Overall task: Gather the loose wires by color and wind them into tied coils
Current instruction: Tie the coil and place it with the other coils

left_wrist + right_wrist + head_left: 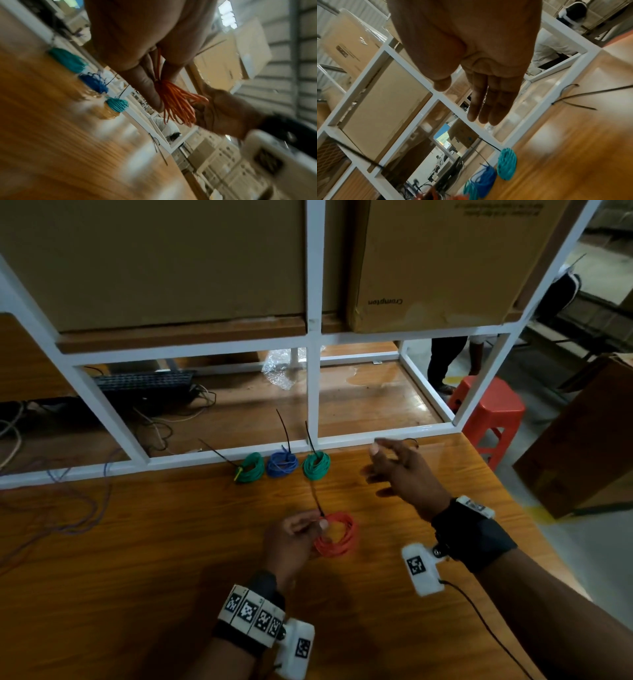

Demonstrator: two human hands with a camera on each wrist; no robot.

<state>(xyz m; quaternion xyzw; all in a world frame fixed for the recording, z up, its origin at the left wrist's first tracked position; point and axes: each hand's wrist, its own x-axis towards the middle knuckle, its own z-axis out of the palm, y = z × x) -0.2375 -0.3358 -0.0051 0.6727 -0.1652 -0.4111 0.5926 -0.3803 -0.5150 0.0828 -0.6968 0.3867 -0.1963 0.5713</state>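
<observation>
Left hand (291,537) pinches orange coil (337,534) above table (137,542); right hand (400,470) raised, fingers straight, empty.

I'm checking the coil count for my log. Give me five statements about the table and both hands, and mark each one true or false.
1. The left hand pinches the orange coil where a black tie wraps it. True.
2. The right hand holds a green coil. False: its fingers are straight and hold nothing.
3. Three tied coils sit in a row along the white frame: green coil on the left, blue coil, green coil on the right. True.
4. The blue coil sits at the right end of that row. False: it is in the middle.
5. Spare black ties lie on the table near the frame. True.
</observation>
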